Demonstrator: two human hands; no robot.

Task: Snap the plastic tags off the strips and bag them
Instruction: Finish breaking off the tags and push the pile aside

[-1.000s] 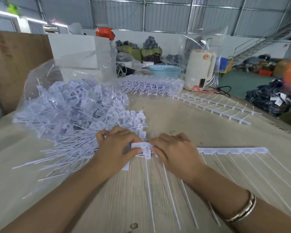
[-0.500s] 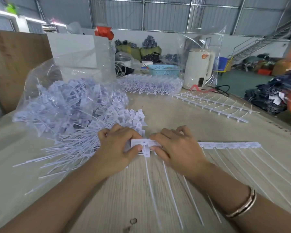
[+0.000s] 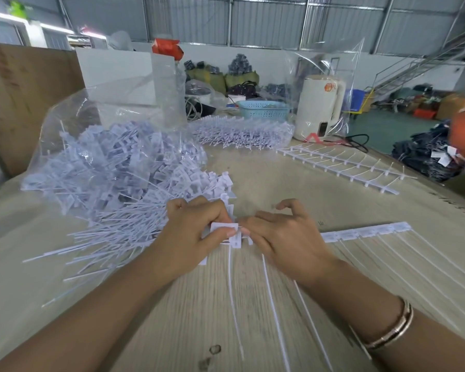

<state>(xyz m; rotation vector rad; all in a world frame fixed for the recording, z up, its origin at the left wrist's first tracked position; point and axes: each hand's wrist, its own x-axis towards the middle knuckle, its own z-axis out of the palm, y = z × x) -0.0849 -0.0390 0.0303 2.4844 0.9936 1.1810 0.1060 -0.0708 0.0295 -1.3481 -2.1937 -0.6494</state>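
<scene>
Head view: left hand [image 3: 191, 237] pinches the end tag [image 3: 224, 229] thumb-on-top, right hand [image 3: 282, 237] pinches the strip [image 3: 365, 233] beside it on the table [image 3: 293, 183]. Versus a second ago the right hand's outer fingers have lifted and the joint looks bent, so this tag is probably mid-snap. Loose tags heap in the clear bag [image 3: 113, 170], left.
</scene>
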